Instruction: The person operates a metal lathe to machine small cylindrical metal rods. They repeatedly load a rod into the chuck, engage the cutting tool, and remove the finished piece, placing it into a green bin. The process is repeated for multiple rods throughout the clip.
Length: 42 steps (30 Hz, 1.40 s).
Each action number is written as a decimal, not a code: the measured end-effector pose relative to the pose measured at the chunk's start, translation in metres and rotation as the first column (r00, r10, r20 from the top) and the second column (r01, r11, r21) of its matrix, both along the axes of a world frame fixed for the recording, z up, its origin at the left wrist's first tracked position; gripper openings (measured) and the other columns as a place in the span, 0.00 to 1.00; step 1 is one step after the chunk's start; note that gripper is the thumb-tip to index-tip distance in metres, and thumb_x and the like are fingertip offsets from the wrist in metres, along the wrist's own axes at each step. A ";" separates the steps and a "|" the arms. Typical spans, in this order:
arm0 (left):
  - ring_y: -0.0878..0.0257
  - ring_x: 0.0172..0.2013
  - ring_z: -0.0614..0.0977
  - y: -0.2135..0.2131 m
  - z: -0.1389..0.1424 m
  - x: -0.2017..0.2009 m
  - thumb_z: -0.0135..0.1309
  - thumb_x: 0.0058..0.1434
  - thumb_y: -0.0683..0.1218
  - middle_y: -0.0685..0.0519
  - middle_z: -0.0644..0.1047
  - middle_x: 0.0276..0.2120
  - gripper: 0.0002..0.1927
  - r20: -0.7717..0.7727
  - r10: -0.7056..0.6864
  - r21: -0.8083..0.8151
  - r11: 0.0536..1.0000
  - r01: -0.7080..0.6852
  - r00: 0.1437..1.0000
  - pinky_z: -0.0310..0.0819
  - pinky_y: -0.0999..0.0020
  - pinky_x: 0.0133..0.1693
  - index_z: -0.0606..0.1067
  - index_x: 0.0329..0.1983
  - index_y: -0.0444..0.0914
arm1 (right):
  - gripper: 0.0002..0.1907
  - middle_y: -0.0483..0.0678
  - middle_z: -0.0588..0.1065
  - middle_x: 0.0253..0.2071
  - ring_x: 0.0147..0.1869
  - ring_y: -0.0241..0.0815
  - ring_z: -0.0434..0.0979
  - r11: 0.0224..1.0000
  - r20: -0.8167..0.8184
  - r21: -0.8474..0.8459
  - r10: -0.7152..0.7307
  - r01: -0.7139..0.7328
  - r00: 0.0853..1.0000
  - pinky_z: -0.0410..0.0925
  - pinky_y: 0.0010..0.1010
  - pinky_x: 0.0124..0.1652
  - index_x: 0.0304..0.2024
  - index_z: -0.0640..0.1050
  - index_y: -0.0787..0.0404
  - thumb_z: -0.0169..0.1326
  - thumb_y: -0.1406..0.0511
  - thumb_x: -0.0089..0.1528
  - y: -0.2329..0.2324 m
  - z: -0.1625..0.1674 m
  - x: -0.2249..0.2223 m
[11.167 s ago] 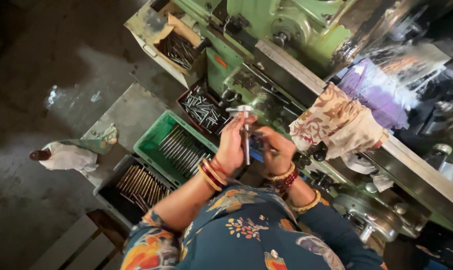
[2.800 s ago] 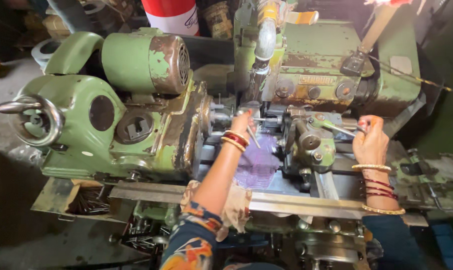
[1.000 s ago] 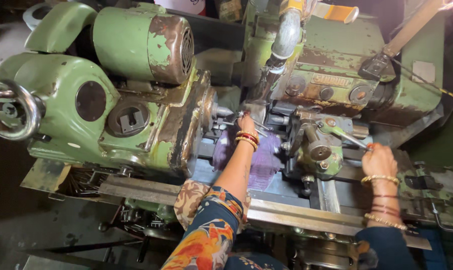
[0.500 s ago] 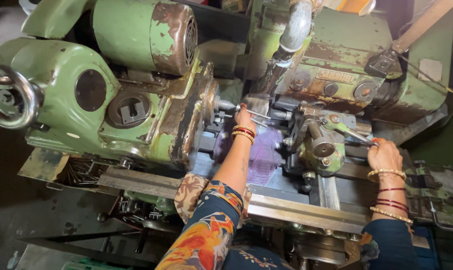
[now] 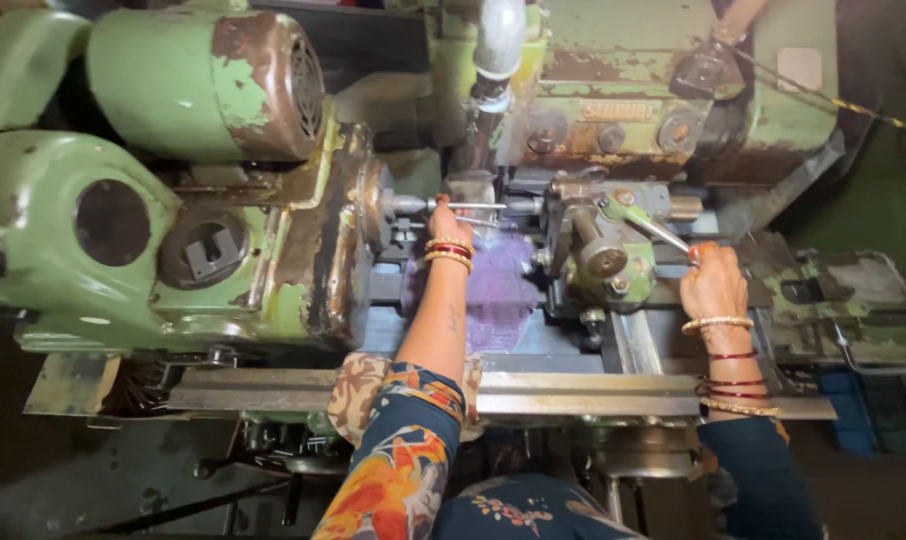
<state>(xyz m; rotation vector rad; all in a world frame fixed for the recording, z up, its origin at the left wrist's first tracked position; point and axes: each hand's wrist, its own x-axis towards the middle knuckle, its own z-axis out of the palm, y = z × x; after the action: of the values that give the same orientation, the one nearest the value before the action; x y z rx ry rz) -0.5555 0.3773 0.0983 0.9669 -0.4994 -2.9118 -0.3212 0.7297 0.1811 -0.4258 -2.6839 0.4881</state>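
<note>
A worn green lathe (image 5: 223,240) fills the view. My left hand (image 5: 449,222) reaches in at the spindle nose and holds a thin metal rod (image 5: 470,206) that runs from the chuck (image 5: 381,203) toward the tool block. My right hand (image 5: 713,282) is closed around a slim lever handle (image 5: 658,228) on the green turret block (image 5: 603,250) at the right. Bangles circle both wrists. A purple cloth (image 5: 498,290) lies on the bed under my left forearm.
A rusty green motor housing (image 5: 213,75) sits above the headstock. A grey pipe (image 5: 496,50) hangs down behind the spindle. A steel rail (image 5: 533,392) runs along the front of the bed. Loose metal parts lie in shadow below at the left.
The view has drawn closer to the lathe. My left hand stays at the spindle with the rod, and my right hand stays on the lever, now lower and nearer the turret block.
</note>
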 end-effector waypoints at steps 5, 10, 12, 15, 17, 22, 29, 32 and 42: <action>0.60 0.40 0.75 0.001 0.004 -0.001 0.58 0.63 0.50 0.52 0.74 0.41 0.12 0.013 -0.019 0.016 1.000 0.019 1.000 0.75 0.62 0.41 0.73 0.44 0.40 | 0.19 0.66 0.70 0.54 0.47 0.71 0.74 0.999 -0.095 -0.028 0.028 -0.031 0.995 0.69 0.55 0.47 0.56 0.76 0.60 0.49 0.72 0.62 0.023 -0.018 -0.018; 0.61 0.33 0.71 0.001 0.000 -0.005 0.58 0.63 0.49 0.53 0.72 0.33 0.09 -0.013 -0.051 -0.036 0.998 0.050 0.999 0.70 0.64 0.35 0.72 0.39 0.42 | 0.18 0.63 0.73 0.57 0.61 0.64 0.72 0.929 -0.331 0.037 0.359 -0.368 0.873 0.65 0.46 0.61 0.66 0.73 0.60 0.46 0.69 0.73 0.086 -0.032 -0.023; 0.61 0.30 0.72 0.000 -0.004 -0.002 0.54 0.64 0.52 0.53 0.71 0.29 0.11 -0.033 -0.089 -0.012 0.996 0.088 0.996 0.72 0.65 0.34 0.70 0.34 0.42 | 0.15 0.60 0.74 0.60 0.63 0.58 0.72 0.958 -0.352 0.035 0.280 -0.286 0.893 0.64 0.42 0.63 0.65 0.73 0.62 0.47 0.71 0.76 0.130 -0.032 0.011; 0.54 0.34 0.71 0.003 -0.011 0.007 0.56 0.61 0.52 0.48 0.70 0.32 0.14 0.144 -0.432 -0.641 0.644 0.417 0.890 0.68 0.59 0.36 0.68 0.39 0.40 | 0.20 0.45 0.69 0.43 0.46 0.34 0.70 0.825 -0.444 -0.546 -0.135 -0.148 0.886 0.68 0.27 0.48 0.68 0.72 0.60 0.43 0.76 0.75 0.183 -0.026 0.077; 0.50 0.39 0.72 0.012 -0.013 0.018 0.58 0.59 0.51 0.44 0.70 0.37 0.18 0.410 -0.501 -0.840 0.119 0.530 0.762 0.69 0.57 0.41 0.67 0.43 0.37 | 0.19 0.46 0.71 0.43 0.46 0.36 0.71 0.711 -0.337 -0.680 -0.517 0.176 0.787 0.69 0.28 0.48 0.66 0.73 0.61 0.45 0.75 0.74 0.196 -0.030 0.128; 0.40 0.51 0.75 0.055 0.007 0.046 0.63 0.55 0.50 0.33 0.72 0.50 0.31 0.612 -0.389 -0.771 -0.489 0.409 0.688 0.71 0.51 0.53 0.64 0.55 0.32 | 0.16 0.48 0.74 0.42 0.45 0.39 0.75 0.478 -0.071 -0.427 -0.864 0.768 0.498 0.70 0.30 0.47 0.62 0.76 0.61 0.48 0.70 0.71 0.124 -0.109 0.184; 0.36 0.50 0.79 0.045 0.088 0.106 0.65 0.52 0.46 0.29 0.76 0.48 0.34 0.468 -0.437 -0.812 -0.556 0.178 0.768 0.75 0.47 0.52 0.63 0.58 0.30 | 0.16 0.51 0.79 0.40 0.44 0.43 0.80 0.690 0.542 -0.216 -0.503 0.690 0.673 0.73 0.34 0.46 0.56 0.79 0.62 0.53 0.64 0.67 0.066 -0.165 0.185; 0.38 0.45 0.82 -0.001 0.126 0.146 0.69 0.51 0.50 0.35 0.80 0.41 0.33 0.324 -0.514 -0.838 -0.546 -0.011 0.794 0.76 0.48 0.48 0.66 0.53 0.32 | 0.16 0.52 0.81 0.39 0.43 0.45 0.82 0.767 0.648 -0.133 -0.412 0.627 0.641 0.74 0.36 0.46 0.53 0.80 0.62 0.55 0.62 0.66 0.068 -0.172 0.201; 0.68 0.38 0.78 -0.290 0.084 0.383 0.54 0.73 0.49 0.54 0.75 0.43 0.20 -0.488 -0.010 -0.849 0.237 -0.472 0.873 0.75 0.74 0.39 0.66 0.63 0.40 | 0.16 0.52 0.83 0.42 0.46 0.44 0.84 0.748 0.297 -0.607 0.528 -0.270 0.796 0.75 0.36 0.45 0.47 0.80 0.60 0.56 0.58 0.62 -0.150 -0.197 0.248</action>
<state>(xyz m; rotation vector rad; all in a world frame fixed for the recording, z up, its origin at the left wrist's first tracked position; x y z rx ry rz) -0.1728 0.0869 0.1827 0.1604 -1.6198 -1.7317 -0.0733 0.5796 -0.0156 -0.0687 -3.0656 1.4751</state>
